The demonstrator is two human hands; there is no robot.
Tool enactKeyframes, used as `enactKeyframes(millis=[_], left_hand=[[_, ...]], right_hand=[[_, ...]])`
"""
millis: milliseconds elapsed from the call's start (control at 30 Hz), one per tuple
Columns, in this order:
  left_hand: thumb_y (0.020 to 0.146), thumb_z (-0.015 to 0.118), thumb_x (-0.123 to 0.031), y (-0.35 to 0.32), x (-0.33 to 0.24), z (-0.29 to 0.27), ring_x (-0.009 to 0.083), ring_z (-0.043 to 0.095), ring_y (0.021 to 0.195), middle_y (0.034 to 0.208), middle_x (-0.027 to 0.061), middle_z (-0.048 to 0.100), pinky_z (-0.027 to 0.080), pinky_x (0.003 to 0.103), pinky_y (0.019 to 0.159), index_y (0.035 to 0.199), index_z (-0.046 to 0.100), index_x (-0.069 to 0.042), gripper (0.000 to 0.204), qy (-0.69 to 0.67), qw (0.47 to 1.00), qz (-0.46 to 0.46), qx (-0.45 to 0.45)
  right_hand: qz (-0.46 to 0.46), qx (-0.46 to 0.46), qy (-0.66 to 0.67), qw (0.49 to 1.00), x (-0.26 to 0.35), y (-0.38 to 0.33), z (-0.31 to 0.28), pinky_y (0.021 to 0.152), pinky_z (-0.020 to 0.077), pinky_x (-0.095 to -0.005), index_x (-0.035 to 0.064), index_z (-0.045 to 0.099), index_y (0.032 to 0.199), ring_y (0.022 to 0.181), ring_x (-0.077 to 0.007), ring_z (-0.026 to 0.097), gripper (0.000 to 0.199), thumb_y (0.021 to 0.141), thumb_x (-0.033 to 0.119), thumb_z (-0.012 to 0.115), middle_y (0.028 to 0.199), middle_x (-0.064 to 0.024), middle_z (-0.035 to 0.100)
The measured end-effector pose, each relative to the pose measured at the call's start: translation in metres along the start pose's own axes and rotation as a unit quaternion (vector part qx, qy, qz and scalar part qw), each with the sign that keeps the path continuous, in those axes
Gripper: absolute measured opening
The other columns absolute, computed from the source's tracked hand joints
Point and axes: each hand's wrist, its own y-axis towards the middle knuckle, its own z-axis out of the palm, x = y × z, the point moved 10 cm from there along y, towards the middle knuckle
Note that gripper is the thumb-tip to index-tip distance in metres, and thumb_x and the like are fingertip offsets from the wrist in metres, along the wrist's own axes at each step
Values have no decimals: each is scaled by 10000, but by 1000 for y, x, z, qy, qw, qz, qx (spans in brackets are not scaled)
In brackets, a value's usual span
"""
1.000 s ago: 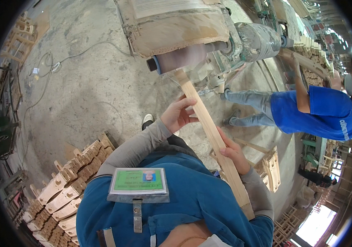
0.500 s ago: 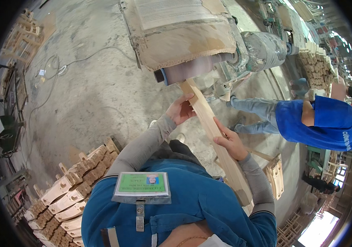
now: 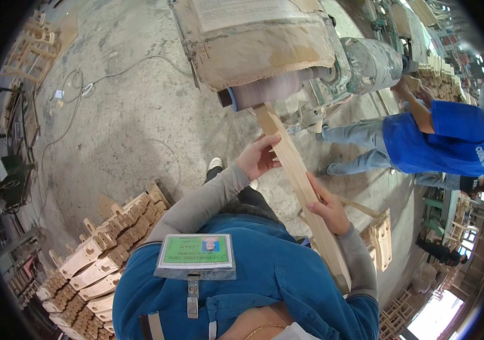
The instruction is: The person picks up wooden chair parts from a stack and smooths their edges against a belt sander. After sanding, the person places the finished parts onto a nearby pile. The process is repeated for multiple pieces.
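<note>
A long, pale wooden bar slants from my right forearm up to the sanding machine. Its far end lies against, or just under, the blurred sanding roller; I cannot tell if they touch. My left hand grips the bar's left edge near that far end, thumb on top and fingers partly underneath. Around the middle of its length, my right hand clasps the right side, thumb lying over the upper face. The bar's near end rests close to my right forearm.
A grimy machine housing stands ahead, with a motor on its right. Stacked curved wooden parts are at my lower left. On the right, a co-worker in a blue shirt stands near another stack. A cable crosses the floor.
The machine, bar and both hands sit slightly further right in the picture. Both hands still grip the bar. The co-worker has turned and stretched an arm toward the far stack.
</note>
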Motion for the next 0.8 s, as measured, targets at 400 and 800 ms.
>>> enactKeyframes(millis=[400, 800], left_hand=[[826, 611, -353, -6, -21, -4, 158, 555, 810, 1006, 41, 503, 497, 387, 796, 1141, 455, -90, 439, 130, 987, 18, -92], [792, 667, -321, -2, -31, -10, 203, 519, 908, 1050, 61, 479, 508, 421, 773, 1199, 382, -102, 543, 124, 989, -5, -78]], right_hand=[[167, 65, 496, 850, -58, 7, 46, 424, 435, -294, -54, 388, 1125, 587, -189, 494, 604, 794, 444, 467, 876, -146, 482], [144, 34, 495, 856, -61, 18, 54, 388, 454, -279, -1, 394, 1167, 583, -178, 536, 589, 786, 434, 507, 863, -145, 513]])
